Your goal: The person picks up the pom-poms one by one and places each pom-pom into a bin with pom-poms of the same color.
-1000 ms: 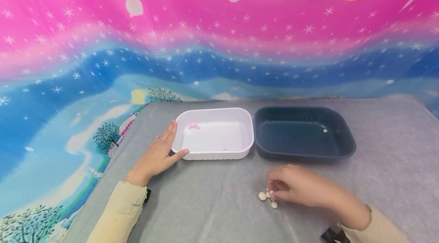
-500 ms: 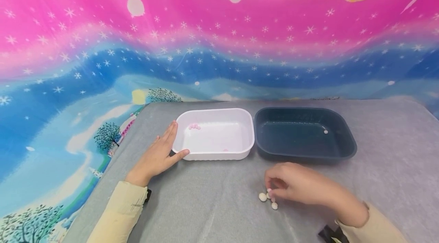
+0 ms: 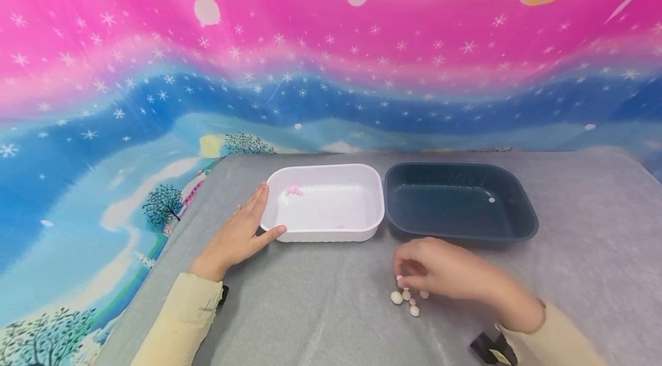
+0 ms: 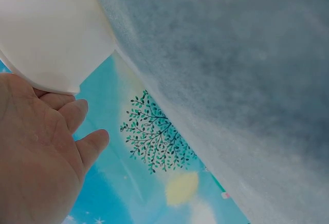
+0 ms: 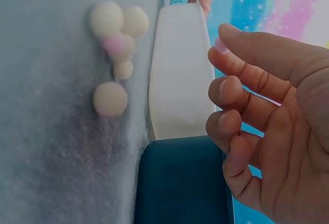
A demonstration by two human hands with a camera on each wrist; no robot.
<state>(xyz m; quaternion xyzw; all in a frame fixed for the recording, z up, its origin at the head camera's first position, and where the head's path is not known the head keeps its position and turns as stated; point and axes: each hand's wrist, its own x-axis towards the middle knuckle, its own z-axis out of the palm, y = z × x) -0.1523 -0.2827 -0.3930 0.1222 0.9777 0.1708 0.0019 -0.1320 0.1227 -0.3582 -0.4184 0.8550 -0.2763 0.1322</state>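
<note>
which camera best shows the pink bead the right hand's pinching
The right wrist view: it shows the pink bead close up, pinched in the right hand. The head view shows it only as a speck; the left wrist view misses it.

Pale yellow sleeves (image 3: 173,323), creased left cuff (image 3: 204,291), black wrist gear (image 3: 482,347)

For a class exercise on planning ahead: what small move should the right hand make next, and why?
Probably carry the pink bead toward the white tray: the right hand pinches it, and that tray holds similar pink beads, while the dark tray holds a pale ball.
</note>
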